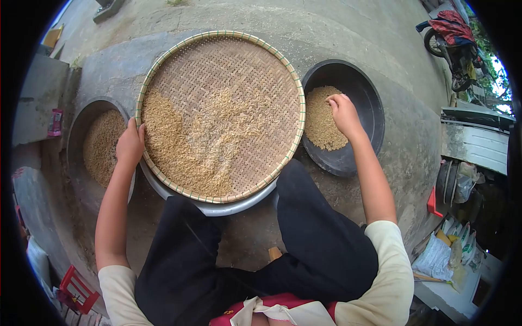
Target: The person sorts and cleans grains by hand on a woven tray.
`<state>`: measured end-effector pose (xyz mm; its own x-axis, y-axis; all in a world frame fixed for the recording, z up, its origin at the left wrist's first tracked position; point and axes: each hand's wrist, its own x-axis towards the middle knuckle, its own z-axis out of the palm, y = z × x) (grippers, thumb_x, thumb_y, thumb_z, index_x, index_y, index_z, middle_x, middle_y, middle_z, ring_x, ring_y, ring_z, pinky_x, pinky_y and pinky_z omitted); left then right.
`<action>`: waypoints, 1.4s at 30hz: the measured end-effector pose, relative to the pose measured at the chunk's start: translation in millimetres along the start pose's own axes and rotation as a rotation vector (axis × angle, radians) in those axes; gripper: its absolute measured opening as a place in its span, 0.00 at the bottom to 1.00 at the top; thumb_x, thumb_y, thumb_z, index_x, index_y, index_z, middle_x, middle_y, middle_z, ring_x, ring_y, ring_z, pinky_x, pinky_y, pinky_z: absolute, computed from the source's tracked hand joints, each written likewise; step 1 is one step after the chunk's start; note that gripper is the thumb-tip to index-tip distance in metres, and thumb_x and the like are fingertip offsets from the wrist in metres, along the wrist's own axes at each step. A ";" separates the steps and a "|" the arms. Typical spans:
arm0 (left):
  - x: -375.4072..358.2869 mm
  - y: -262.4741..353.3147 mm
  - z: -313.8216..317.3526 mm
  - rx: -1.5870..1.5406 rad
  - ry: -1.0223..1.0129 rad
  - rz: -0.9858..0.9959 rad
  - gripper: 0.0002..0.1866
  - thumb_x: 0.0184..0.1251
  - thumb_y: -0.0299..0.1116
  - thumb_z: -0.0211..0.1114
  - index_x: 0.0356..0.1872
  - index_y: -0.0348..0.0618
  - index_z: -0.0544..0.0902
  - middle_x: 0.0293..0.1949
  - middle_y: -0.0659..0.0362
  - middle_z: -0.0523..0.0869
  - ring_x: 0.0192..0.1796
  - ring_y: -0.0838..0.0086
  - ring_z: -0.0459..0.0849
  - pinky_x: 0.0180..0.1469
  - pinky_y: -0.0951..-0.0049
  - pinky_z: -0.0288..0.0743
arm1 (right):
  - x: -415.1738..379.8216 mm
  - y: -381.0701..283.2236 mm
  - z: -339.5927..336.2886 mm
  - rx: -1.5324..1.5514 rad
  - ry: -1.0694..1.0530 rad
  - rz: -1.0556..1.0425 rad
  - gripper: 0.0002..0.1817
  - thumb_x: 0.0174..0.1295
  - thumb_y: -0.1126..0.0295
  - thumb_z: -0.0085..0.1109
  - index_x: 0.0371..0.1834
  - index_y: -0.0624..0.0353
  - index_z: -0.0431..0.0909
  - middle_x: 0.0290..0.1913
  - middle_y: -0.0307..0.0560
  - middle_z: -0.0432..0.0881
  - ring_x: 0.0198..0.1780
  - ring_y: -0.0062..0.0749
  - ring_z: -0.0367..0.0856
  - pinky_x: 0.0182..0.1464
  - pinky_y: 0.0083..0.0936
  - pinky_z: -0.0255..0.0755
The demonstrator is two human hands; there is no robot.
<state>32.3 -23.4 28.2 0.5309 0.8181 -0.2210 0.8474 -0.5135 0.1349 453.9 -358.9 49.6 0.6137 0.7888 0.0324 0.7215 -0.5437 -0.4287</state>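
A round woven tray (250,70) with a green-stitched rim rests on a grey metal basin (239,208). Grain (168,141) is heaped on the tray's left and lower part and spreads thinly to the middle. My left hand (130,142) grips the tray's left rim, thumb on top. Over the black tub (367,108) at the right, my right hand (343,112) has its fingers pinched together above the grain (322,122); what they hold, if anything, is too small to make out. Another tub (76,130) with grain (103,146) stands at the left.
My knees (315,217) are bent below the tray. A motorbike (454,46) with a red cloth stands at the far upper right. Plastic bags (435,258) lie at the lower right, a red plastic object (79,289) at the lower left. A concrete block (41,98) is at the left.
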 end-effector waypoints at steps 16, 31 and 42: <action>-1.0 2.4 -0.3 0.013 0.002 0.000 0.20 0.70 0.44 0.45 0.55 0.42 0.65 0.33 0.42 0.82 0.35 0.46 0.81 0.35 0.51 0.73 | 22.3 -73.8 65.8 0.158 -0.394 -0.233 0.07 0.54 0.73 0.57 0.36 0.59 0.74 0.38 0.50 0.74 0.41 0.46 0.75 0.44 0.35 0.70; -2.0 3.3 -0.5 0.012 -0.009 -0.008 0.20 0.70 0.45 0.45 0.57 0.44 0.65 0.35 0.43 0.82 0.36 0.46 0.81 0.37 0.50 0.73 | 16.8 -75.2 69.6 -0.006 -0.351 -0.298 0.06 0.56 0.69 0.56 0.32 0.58 0.72 0.36 0.49 0.74 0.40 0.45 0.76 0.40 0.37 0.70; -2.0 3.0 -1.1 0.012 -0.005 -0.008 0.21 0.70 0.45 0.45 0.56 0.43 0.66 0.34 0.43 0.82 0.36 0.47 0.81 0.36 0.52 0.73 | 0.4 6.4 1.4 0.022 0.123 0.146 0.12 0.51 0.74 0.62 0.36 0.59 0.71 0.32 0.47 0.73 0.32 0.38 0.75 0.35 0.31 0.71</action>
<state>33.8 -26.3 30.1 0.5241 0.8208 -0.2273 0.8515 -0.5100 0.1219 458.3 -361.7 45.6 0.7468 0.6605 0.0780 0.6158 -0.6424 -0.4562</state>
